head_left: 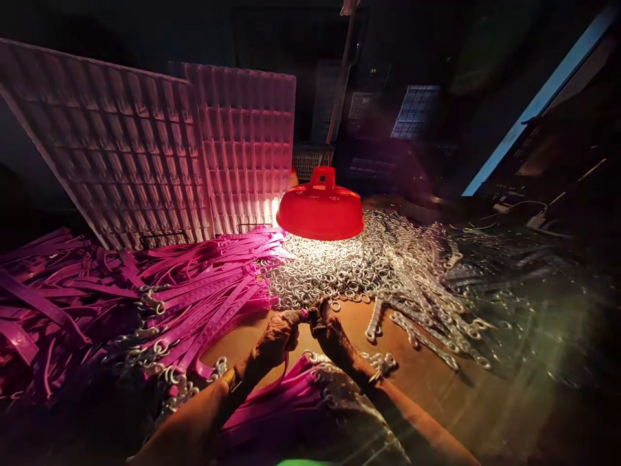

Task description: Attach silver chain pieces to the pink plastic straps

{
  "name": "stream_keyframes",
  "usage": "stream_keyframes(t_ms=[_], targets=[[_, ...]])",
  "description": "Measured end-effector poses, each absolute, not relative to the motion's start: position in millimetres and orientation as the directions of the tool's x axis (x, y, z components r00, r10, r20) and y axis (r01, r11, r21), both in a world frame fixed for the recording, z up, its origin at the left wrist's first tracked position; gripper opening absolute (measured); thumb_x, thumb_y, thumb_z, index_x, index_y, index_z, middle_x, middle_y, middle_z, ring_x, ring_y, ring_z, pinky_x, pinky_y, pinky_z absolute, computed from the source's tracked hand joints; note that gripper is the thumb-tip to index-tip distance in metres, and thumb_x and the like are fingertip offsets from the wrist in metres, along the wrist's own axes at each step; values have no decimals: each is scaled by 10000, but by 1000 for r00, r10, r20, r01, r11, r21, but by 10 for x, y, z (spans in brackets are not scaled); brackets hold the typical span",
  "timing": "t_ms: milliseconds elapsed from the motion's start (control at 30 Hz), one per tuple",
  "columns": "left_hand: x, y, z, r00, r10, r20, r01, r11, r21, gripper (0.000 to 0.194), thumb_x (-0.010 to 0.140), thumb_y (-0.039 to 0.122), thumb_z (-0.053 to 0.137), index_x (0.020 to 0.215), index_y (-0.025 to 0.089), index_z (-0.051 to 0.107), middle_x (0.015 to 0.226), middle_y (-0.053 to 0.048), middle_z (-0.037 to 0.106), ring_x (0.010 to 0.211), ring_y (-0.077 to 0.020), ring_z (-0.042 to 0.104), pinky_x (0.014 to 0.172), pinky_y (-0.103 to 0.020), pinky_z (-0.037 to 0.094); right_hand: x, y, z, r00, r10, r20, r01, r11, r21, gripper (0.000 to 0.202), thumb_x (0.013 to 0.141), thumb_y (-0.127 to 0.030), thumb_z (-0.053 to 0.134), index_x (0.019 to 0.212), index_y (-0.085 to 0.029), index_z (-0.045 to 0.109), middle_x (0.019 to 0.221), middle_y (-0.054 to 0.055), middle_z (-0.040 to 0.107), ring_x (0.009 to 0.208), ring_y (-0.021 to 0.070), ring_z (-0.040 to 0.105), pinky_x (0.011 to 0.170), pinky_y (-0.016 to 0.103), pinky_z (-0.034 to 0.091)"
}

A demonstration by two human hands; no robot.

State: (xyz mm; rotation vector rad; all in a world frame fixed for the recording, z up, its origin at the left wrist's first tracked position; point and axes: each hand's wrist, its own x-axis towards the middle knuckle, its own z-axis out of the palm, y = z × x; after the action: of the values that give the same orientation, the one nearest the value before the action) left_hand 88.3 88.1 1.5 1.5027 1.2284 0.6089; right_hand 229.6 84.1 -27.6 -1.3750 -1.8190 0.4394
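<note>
Both hands meet in front of the lamp. My left hand [282, 333] is closed on a purple strap [305, 313], whose end pokes out toward the right and whose length hangs below the fist. My right hand [330, 330] is closed just beside that end; a small dark thing shows at its fingers, too dim to name. Just beyond the hands spreads a heap of metal rings [323, 275]. Under my wrists lie more purple straps [291, 395] with metal chain pieces [347, 385] on their ends.
A red lamp [320, 210] hangs low over the rings. Purple straps [213, 291] are piled at left, some with metal fittings [152, 301]. Short chains [427, 304] lie at right on the brown tabletop [242, 340]. Two ribbed plastic panels [247, 142] stand behind.
</note>
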Motion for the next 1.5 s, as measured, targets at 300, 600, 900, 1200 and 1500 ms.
stream_keyframes(t_ms=[300, 600, 900, 1200, 1500], targets=[[885, 862, -195, 365, 918, -155, -82, 198, 977, 343, 713, 492, 579, 652, 183, 444, 444, 95, 297, 385, -47, 205, 386, -220, 151, 2282, 885, -160, -150, 963, 225, 406, 268, -874, 133, 805, -279, 370, 717, -189, 416, 623, -8, 450, 545, 104, 385, 497, 227, 369], [782, 961, 175, 417, 845, -336, 35, 354, 935, 278, 676, 416, 548, 572, 167, 481, 446, 46, 446, 348, -54, 331, 363, -205, 223, 2308, 977, 39, -362, 928, 84, 371, 226, -901, 312, 895, -456, 326, 872, -170, 446, 665, -19, 478, 542, 84, 418, 474, 204, 355], [565, 827, 599, 601, 678, -424, 322, 280, 904, 282, 678, 380, 623, 582, 115, 603, 453, 60, 381, 415, -42, 255, 393, -216, 151, 2364, 195, 220, -450, 893, 25, 582, 314, -750, 306, 847, -386, 508, 1057, -177, 430, 750, 42, 607, 524, 96, 466, 490, 226, 326], [499, 54, 216, 688, 631, -358, -1, 494, 869, 218, 742, 307, 644, 655, 107, 643, 617, -18, 576, 602, -118, 518, 586, -234, 417, 2410, -403, -63, -387, 906, -172, 552, 78, -830, 293, 888, -428, 409, 940, -200, 585, 648, 70, 598, 504, 144, 497, 438, 248, 336], [502, -76, 92, 690, 638, -341, -113, 561, 820, 349, 718, 413, 670, 608, 89, 597, 566, -19, 539, 543, -105, 497, 533, -230, 386, 2224, -358, 192, -525, 818, -236, 524, 93, -847, 154, 870, -327, 387, 922, -191, 440, 659, 7, 530, 529, 108, 384, 468, 241, 273]])
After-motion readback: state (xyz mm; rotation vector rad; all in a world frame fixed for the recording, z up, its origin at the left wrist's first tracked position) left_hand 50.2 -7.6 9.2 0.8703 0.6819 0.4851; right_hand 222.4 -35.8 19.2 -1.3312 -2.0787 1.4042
